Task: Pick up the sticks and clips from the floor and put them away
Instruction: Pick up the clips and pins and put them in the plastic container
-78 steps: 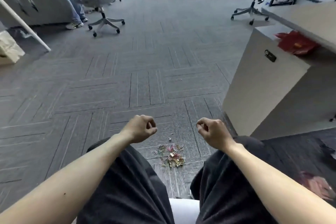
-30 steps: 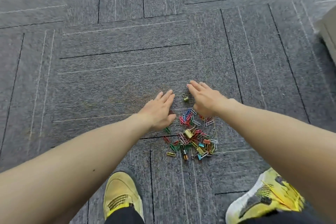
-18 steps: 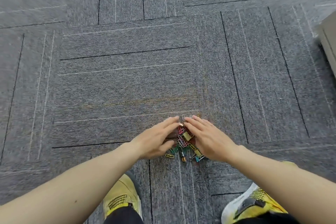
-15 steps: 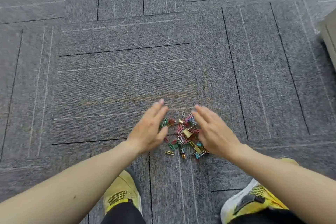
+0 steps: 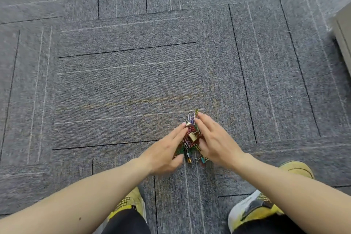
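A grey carpet [image 5: 114, 81] with thin dark and light lines fills the view. At the bottom left, a yellow shoe [image 5: 131, 202] shows beside a dark trouser leg. The left hand [image 5: 163, 151] lies low on the floor with its fingers straight, holding nothing and pushing against the left side of a heap of coloured paper clips [image 5: 190, 143]. A gold binder clip [image 5: 192, 136] sits in the heap, and a short dark stick [image 5: 187, 156] lies at its near edge. The right hand [image 5: 216, 143], fingers also straight, presses the heap's right side. A second yellow shoe [image 5: 252, 208] is at the lower right, and a pale cabinet corner [image 5: 344, 30] is at the far right.
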Motion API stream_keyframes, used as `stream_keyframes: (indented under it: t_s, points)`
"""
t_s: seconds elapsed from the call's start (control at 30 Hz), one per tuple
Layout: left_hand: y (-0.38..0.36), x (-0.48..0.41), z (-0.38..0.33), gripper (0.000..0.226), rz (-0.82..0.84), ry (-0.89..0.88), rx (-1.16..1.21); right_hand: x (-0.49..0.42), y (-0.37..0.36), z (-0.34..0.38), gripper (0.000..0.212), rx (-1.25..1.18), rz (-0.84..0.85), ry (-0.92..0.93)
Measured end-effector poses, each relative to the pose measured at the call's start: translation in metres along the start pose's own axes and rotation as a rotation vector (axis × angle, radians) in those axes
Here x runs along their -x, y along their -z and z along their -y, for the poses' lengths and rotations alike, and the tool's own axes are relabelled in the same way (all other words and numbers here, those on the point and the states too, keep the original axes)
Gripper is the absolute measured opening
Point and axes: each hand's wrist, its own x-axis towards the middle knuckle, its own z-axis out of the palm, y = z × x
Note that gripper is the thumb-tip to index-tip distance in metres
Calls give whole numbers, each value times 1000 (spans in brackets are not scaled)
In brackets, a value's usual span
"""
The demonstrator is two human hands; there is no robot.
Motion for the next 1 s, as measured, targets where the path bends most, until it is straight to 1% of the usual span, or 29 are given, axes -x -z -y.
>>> stream_keyframes:
  t_s: [0.07,0.13,0.27,0.33,0.4,0.47,0.5,0.53,0.63,0.67,0.73,0.87,0.9,0.93,1.0]
  points:
    - [6,-5,1,84,-137,18,-36,-9,4,0,70,31,42,-25]
    - [13,-12,2,87,-201,46,-27,-14,2,3,65,46,82,0]
    - [20,-16,5,89,-165,49,39,-5,-1,10,58,35,150,154]
    - [21,-14,8,91,-127,53,37,5,3,7,56,-21,165,198]
    - [24,-11,12,94,-100,57,-26,15,7,-1,53,-56,81,150]
    - [28,-8,14,95,-85,72,-142,23,15,-9,44,-54,-54,22]
    - [29,-6,15,95,-81,86,-184,27,18,-13,39,-56,-72,-38]
    - [29,-5,14,97,-72,105,-205,30,21,-15,36,-56,-32,-88]
    - [22,-3,10,112,-10,161,-238,36,22,-13,37,-36,194,-166]
    - [18,-5,8,117,6,171,-249,35,20,-11,39,-33,232,-173]
    - [12,-9,3,123,4,193,-237,29,14,-5,45,-60,233,-175]
    - [13,-15,-3,124,-43,206,-165,12,12,7,55,-130,149,-170]
    - [14,-15,-5,125,-50,199,-165,11,14,7,60,-135,119,-174]
    - [15,-15,-7,128,-48,194,-174,13,16,7,70,-117,88,-184]
    - [15,-16,-10,138,-13,190,-210,19,19,4,100,-7,88,-234]
